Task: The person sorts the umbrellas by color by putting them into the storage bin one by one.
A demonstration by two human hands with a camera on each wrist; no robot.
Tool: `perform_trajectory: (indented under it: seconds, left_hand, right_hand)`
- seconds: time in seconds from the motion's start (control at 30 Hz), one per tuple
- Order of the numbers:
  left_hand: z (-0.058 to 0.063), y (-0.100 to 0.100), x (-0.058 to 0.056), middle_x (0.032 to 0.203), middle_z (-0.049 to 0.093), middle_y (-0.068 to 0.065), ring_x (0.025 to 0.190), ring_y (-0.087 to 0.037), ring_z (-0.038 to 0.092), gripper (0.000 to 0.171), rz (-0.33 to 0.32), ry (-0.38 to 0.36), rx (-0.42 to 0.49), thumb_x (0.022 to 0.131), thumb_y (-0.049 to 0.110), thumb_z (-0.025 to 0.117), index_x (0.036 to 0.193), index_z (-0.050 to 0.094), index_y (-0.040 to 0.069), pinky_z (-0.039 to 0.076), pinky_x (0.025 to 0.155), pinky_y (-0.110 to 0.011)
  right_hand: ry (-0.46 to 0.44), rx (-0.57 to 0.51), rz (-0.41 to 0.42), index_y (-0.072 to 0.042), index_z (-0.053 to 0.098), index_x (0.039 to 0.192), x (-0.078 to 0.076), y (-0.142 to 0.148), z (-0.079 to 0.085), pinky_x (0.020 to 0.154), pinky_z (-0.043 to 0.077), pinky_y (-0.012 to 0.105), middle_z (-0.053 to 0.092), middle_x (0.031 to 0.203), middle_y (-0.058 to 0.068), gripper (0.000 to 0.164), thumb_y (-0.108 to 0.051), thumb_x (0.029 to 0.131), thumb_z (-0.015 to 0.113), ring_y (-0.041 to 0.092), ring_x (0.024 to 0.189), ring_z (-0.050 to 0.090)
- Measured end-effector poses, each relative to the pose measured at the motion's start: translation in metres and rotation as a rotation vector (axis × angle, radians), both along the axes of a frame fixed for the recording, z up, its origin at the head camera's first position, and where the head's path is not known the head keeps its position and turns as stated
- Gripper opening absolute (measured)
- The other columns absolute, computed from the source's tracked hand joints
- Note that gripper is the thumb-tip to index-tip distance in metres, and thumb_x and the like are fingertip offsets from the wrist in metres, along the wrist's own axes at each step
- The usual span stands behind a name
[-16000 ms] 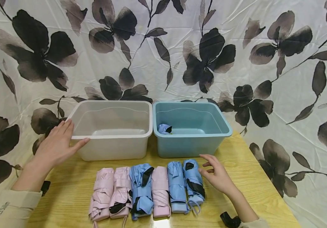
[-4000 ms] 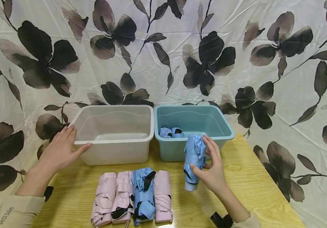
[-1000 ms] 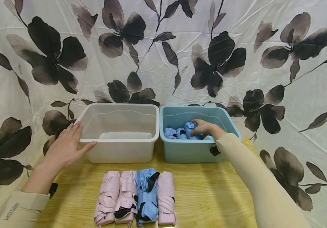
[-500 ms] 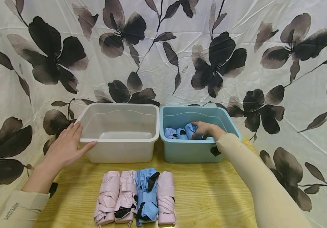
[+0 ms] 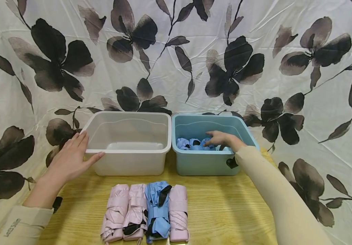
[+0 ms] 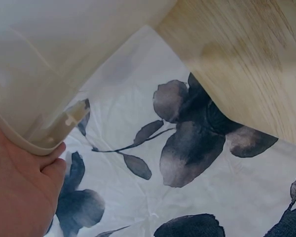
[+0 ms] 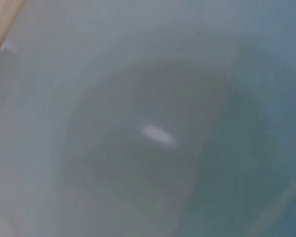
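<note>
My left hand (image 5: pixel 71 154) rests on the left corner of the grey-white bin (image 5: pixel 126 163), its fingers lying over the rim; the left wrist view also has this hand (image 6: pixel 19 182) at the bin's edge. My right hand (image 5: pixel 222 139) is inside the teal bin (image 5: pixel 206 165), fingers spread just above the rightmost of three folded blue umbrellas (image 5: pixel 196 144). It appears to grip nothing. On the table, a blue folded umbrella (image 5: pixel 158 211) lies between pink folded umbrellas (image 5: pixel 179 212), two on its left and one on its right. The right wrist view is filled by a blurred bluish surface.
Both bins stand side by side on a yellow wood-grain table (image 5: pixel 218 204). Behind them hangs a white cloth (image 5: pixel 182 20) with dark flower prints. The right forearm passes over the teal bin's front rim.
Two blue umbrellas have gone from the row into the teal bin since the oldest frame. In the last half second the third blue umbrella there dropped flat and my right fingers released it.
</note>
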State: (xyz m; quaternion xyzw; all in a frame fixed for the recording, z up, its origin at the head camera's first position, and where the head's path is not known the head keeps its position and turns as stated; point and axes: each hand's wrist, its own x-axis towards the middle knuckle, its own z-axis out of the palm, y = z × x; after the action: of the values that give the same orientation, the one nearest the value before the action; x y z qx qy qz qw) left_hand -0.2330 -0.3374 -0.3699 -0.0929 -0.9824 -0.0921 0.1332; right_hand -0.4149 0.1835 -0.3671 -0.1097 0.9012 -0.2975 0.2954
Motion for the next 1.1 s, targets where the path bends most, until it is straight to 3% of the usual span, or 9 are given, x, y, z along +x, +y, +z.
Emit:
perform_trajectory:
  seconds: [0.2, 0.5, 0.7, 0.8, 0.93, 1.1]
  left_hand:
    - [0.0, 0.002, -0.001, 0.162, 0.023, -0.04, 0.15, -0.058, 0.02, 0.099, -0.013, 0.009, 0.005, 0.103, 0.061, 0.051, 0.154, 0.026, -0.02, 0.017, 0.123, -0.066]
    - [-0.004, -0.001, 0.0, 0.162, 0.023, -0.039, 0.15, -0.057, 0.019, 0.099, -0.023, 0.027, 0.016, 0.103, 0.06, 0.051, 0.154, 0.025, -0.02, 0.015, 0.123, -0.066]
    - [-0.004, 0.0, 0.001, 0.162, 0.023, -0.039, 0.151, -0.057, 0.019, 0.099, -0.025, 0.023, 0.014, 0.103, 0.061, 0.051, 0.154, 0.024, -0.02, 0.014, 0.124, -0.065]
    - [-0.003, 0.001, 0.001, 0.162, 0.022, -0.04, 0.15, -0.058, 0.018, 0.099, -0.025, 0.019, 0.011, 0.103, 0.061, 0.051, 0.154, 0.024, -0.02, 0.014, 0.124, -0.066]
    - [-0.002, 0.001, 0.001, 0.162, 0.021, -0.04, 0.151, -0.058, 0.017, 0.099, -0.024, 0.014, 0.015, 0.103, 0.06, 0.05, 0.155, 0.024, -0.02, 0.014, 0.124, -0.066]
    - [-0.002, 0.0, 0.002, 0.162, 0.022, -0.04, 0.15, -0.058, 0.019, 0.099, -0.025, 0.018, 0.013, 0.103, 0.06, 0.051, 0.154, 0.024, -0.02, 0.015, 0.123, -0.066]
  right_hand:
    - [0.081, -0.012, 0.019, -0.009, 0.016, 0.168, 0.01, -0.001, 0.013, 0.101, 0.054, 0.062, 0.018, 0.171, 0.023, 0.082, -0.031, 0.104, 0.062, 0.047, 0.149, 0.035]
    - [0.236, -0.101, 0.038, -0.009, 0.022, 0.167, 0.038, -0.004, 0.033, 0.102, 0.051, 0.056, 0.022, 0.171, 0.02, 0.079, -0.031, 0.103, 0.064, 0.042, 0.144, 0.043]
    - [0.352, -0.205, 0.01, -0.012, 0.028, 0.165, 0.065, -0.005, 0.042, 0.112, 0.045, 0.058, 0.035, 0.166, 0.018, 0.075, -0.03, 0.103, 0.066, 0.04, 0.144, 0.047]
    - [0.407, -0.272, -0.025, -0.016, 0.033, 0.164, 0.082, -0.006, 0.046, 0.105, 0.051, 0.056, 0.042, 0.162, 0.014, 0.072, -0.031, 0.103, 0.066, 0.035, 0.136, 0.056]
    - [0.516, -0.357, -0.061, -0.02, 0.041, 0.161, 0.102, -0.005, 0.046, 0.096, 0.055, 0.052, 0.044, 0.162, 0.006, 0.066, -0.031, 0.102, 0.068, 0.031, 0.133, 0.057]
    - [0.616, -0.49, -0.089, -0.019, 0.049, 0.156, 0.127, -0.007, 0.043, 0.1, 0.055, 0.053, 0.048, 0.158, 0.005, 0.058, -0.024, 0.102, 0.069, 0.032, 0.13, 0.059]
